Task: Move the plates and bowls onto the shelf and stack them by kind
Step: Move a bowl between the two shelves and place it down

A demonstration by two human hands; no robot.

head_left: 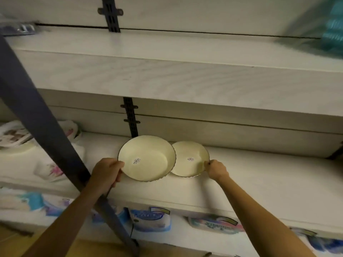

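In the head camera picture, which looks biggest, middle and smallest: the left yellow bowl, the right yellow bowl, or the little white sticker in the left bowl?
1. Left bowl, biggest, though it may be nearer the camera.
2. Right bowl.
3. Sticker, by far the smallest.

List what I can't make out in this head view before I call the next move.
- Price stickers on the larger cream bowl and smaller cream dish: print too small.
- Smaller dish's left rim: hidden behind the larger bowl.
- Left hand fingers: tucked under the bowl's rim.
- Teal stack, top right: blurred, cut by the edge.
- Bagged goods, left: blurred, crossed by the dark diagonal bar.
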